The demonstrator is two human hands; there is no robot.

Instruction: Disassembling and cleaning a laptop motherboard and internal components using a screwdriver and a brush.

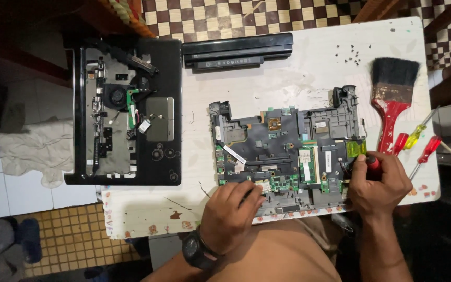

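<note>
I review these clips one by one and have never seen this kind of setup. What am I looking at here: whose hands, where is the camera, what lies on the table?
There is one picture, from a camera worn on a person's head, looking down at their own two bare hands. On the white table lies an opened laptop base with its circuit board exposed. The left hand, with a dark watch at the wrist, rests on the board's near edge. The right hand grips a red-handled screwdriver at the board's right end. Further left lies a black laptop shell, at the far edge a long black battery. To the right are a red-handled paintbrush, two spare screwdrivers and some loose screws.
</note>
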